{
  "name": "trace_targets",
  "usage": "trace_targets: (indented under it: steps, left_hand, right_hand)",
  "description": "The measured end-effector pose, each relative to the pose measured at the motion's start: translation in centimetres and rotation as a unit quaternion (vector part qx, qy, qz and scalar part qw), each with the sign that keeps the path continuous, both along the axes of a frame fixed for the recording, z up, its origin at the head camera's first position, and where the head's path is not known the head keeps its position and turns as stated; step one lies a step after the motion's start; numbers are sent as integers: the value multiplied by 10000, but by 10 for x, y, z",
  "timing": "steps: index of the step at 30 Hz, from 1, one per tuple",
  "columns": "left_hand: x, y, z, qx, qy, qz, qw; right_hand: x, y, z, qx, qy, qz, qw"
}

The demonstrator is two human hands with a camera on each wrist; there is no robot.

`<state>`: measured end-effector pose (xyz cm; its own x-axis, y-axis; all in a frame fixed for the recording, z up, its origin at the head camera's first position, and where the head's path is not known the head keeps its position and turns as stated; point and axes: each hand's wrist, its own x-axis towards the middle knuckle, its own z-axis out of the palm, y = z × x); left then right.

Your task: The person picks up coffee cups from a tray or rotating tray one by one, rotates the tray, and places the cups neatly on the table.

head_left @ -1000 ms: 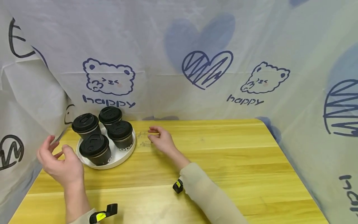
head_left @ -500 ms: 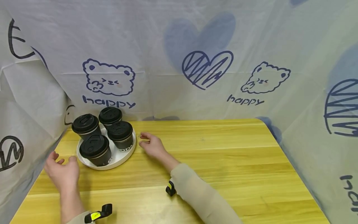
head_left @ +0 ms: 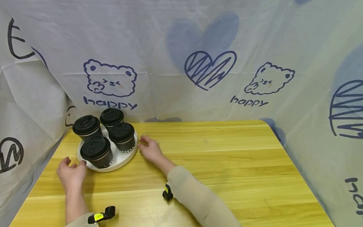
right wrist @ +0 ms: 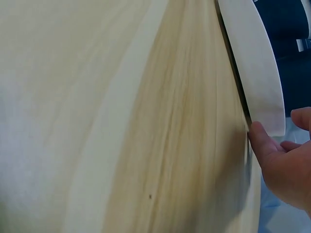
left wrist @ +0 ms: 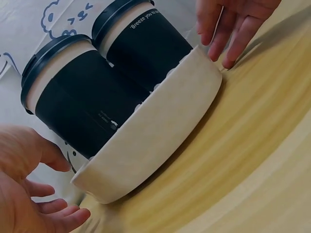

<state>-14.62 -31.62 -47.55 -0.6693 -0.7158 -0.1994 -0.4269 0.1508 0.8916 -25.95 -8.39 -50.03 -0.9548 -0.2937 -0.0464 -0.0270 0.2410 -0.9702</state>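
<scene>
Several dark paper coffee cups with black lids stand upright on a round white tray (head_left: 120, 163) at the table's left. The front cup (head_left: 97, 153) and the right cup (head_left: 123, 138) show white lettering. My left hand (head_left: 72, 176) is beside the tray's front-left rim, fingers spread and loosely bent. In the left wrist view a small gap shows between that hand (left wrist: 29, 189) and the tray wall (left wrist: 155, 126). At the opposite side, my right hand (head_left: 151, 151) has its fingertips at the rim; the right wrist view shows a digit by the tray's lower edge (right wrist: 260, 92).
The wooden table (head_left: 215, 164) extends to the right of the tray. A white cloth (head_left: 170, 94) printed with bears and hearts hangs behind and along both sides. The rear cups stand close to it. Black straps with small mounts (head_left: 102, 216) are on both wrists.
My left hand has come down and then in toward the tray's front-left side. My right hand has moved left to the tray's right rim. Tray and cups have stayed in place.
</scene>
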Motion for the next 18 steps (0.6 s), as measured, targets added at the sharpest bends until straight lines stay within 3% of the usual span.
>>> trace_targets:
  steps: [11,18]
  left_hand:
    - [-4,-2,-6,-62,66,-286,9995]
    - [-7,1,-7,10,23,-283,9996]
  right_hand:
    - [5,-8,1,-344,-248,-204,9989]
    - [7,-13,-2,-331,-331,-416,9980]
